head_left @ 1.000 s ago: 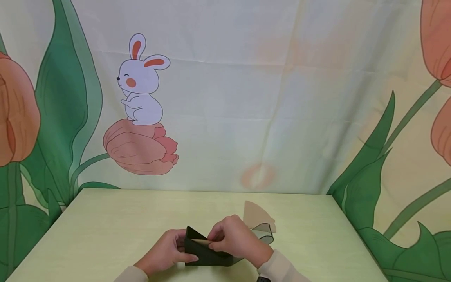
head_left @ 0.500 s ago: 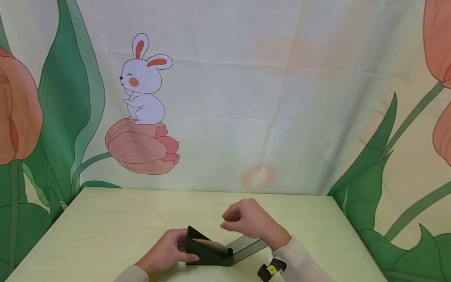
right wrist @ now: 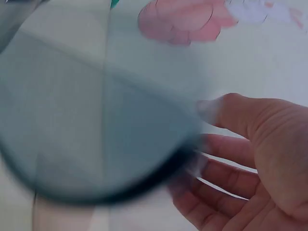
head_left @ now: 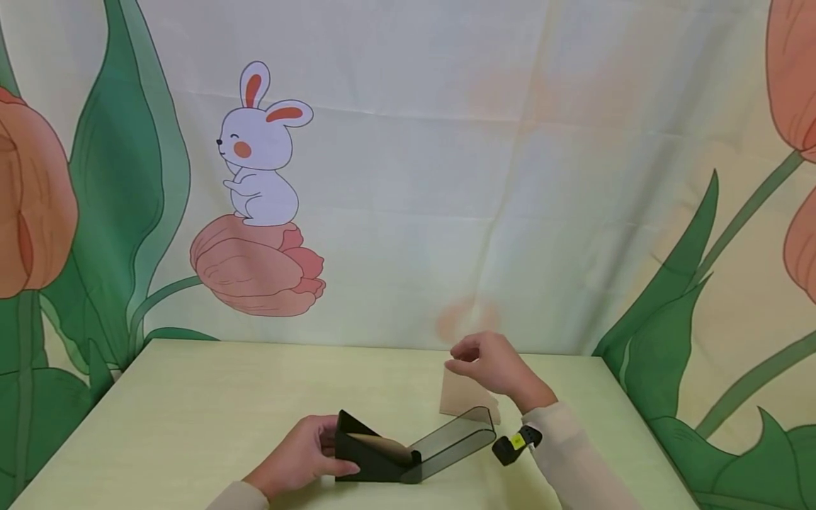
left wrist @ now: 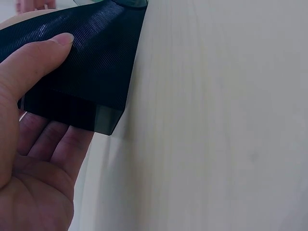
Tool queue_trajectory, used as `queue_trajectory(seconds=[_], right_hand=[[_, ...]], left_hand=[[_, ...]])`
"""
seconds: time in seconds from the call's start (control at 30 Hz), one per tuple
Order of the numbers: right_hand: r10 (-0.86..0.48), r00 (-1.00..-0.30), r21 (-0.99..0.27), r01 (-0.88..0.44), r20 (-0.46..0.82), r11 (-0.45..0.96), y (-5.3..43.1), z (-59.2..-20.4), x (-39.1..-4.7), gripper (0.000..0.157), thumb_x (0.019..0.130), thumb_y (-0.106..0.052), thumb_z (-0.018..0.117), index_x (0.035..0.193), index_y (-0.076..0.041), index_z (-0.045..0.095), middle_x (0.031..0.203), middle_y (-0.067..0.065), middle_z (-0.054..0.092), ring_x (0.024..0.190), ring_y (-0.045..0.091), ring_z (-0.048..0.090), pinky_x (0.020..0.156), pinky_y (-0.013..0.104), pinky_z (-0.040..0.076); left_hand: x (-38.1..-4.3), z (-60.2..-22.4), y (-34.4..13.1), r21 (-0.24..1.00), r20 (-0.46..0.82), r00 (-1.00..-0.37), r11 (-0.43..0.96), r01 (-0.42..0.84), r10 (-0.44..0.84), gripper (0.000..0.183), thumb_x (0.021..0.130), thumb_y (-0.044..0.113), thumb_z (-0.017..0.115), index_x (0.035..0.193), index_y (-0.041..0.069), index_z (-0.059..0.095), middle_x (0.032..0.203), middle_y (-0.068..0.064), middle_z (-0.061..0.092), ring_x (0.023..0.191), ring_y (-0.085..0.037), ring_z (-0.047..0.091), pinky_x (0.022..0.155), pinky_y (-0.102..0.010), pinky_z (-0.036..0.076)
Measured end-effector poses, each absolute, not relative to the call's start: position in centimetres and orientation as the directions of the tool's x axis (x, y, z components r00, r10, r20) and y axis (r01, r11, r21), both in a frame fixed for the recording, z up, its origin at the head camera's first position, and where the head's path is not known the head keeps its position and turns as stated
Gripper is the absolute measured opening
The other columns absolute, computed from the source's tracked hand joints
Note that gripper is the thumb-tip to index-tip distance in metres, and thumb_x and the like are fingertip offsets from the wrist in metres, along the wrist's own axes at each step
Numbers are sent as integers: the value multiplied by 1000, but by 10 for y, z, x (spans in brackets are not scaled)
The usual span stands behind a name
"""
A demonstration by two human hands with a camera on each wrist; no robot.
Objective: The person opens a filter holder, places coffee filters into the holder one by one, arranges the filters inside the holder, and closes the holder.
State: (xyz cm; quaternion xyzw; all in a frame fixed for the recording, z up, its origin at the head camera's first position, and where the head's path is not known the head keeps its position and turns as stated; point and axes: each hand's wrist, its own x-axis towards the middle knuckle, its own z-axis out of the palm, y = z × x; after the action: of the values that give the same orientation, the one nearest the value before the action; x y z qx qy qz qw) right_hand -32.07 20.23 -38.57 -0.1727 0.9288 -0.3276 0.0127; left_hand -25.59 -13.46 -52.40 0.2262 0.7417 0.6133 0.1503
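Apparently the work is partway through: tan paper [head_left: 380, 445] already sits inside the dark box [head_left: 370, 464], while a fan-shaped sheet [head_left: 460, 398] of the same tan lies outside it on the tabletop [head_left: 217, 404], behind the raised clear lid [head_left: 452, 443]. Judging by that, the loading looks begun but not finished, with the loose sheet not yet put in and the lid not yet closed. The box stands near the front of the tabletop, its opening slanting upward; the paper rests within, below the tall back corner, and whether it is one layer or several cannot be told. The lid joins the box at its lower right end and leans out to that side, see-through, with nothing visible in it. The left hand [head_left: 309, 450] grips the box's left end, thumb pressed on the front face and fingers behind and beneath. Over the loose sheet hangs the right hand [head_left: 494, 365], thumb and loosely bent fingers parted with nothing visible between them; whether a fingertip touches the sheet is unclear. On that wrist sits a black device [head_left: 510, 448] with a yellow patch, just beside the lid's far end.
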Motion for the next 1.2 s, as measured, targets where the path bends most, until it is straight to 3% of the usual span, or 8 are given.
queue_trajectory(seconds=[0.33, 0.73, 1.03, 1.2], right_hand=[[-179, -982, -594, -176, 54, 785, 223, -444, -349, 23, 89, -22, 81, 105, -7, 77, 101, 4, 75, 94, 18, 67, 83, 39, 59], [-33, -999, -558, -23, -7, 829, 231, -485, -359, 37, 87, -25, 83, 112, 0, 72, 108, 12, 72, 96, 25, 65, 87, 45, 57], [-18, -1000, -537, -22, 14, 843, 232, -503, -368, 35, 73, -26, 87, 92, -1, 71, 94, 8, 69, 83, 22, 57, 74, 37, 52], [-22, -1000, -503, -12, -14, 864, 230, -503, -370, 49, 72, -30, 90, 102, 3, 71, 101, 12, 70, 88, 25, 62, 79, 42, 56]], left_hand=[[-254, -524, -136, 981, 52, -853, 132, 141, 519, 41, 81, 13, 88, 118, 5, 71, 114, -11, 76, 99, -20, 74, 84, -25, 60], [-252, -522, -135, 983, 53, -855, 125, 136, 516, 41, 81, 12, 88, 117, 4, 71, 112, -12, 76, 98, -21, 74, 82, -25, 60], [-252, -520, -136, 982, 51, -857, 129, 136, 513, 42, 81, 13, 88, 118, 5, 71, 113, -10, 76, 99, -21, 74, 85, -26, 60], [-252, -520, -136, 981, 52, -858, 136, 140, 512, 42, 81, 13, 88, 118, 6, 71, 113, -10, 76, 100, -21, 74, 85, -26, 60]])
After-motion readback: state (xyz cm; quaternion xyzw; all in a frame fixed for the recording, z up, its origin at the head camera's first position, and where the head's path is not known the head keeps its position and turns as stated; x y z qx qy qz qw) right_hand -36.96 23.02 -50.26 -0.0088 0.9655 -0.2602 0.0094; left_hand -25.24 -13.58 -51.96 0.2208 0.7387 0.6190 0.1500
